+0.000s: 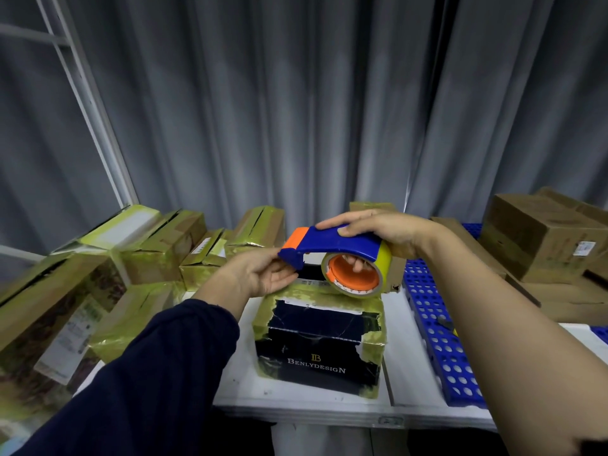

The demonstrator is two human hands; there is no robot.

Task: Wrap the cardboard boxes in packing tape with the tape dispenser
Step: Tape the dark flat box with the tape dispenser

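A black cardboard box [317, 343] printed "BENLYDESIGN" stands on the white table [302, 406], with yellowish tape over its corners and top edge. Above its far edge I hold a blue and orange tape dispenser [332, 246] with a yellowish tape roll [385, 261] on an orange core. My right hand [378, 230] grips the dispenser from above, fingers reaching into the core. My left hand [260, 274], in a dark blue sleeve, touches the dispenser's blue front end with its fingers curled, just above the box top.
Several tape-wrapped cardboard boxes [144, 245] pile up on the left and behind. A blue perforated tray [441, 330] lies right of the black box. Plain brown boxes [543, 238] stack at the far right. A grey curtain [296, 110] hangs behind.
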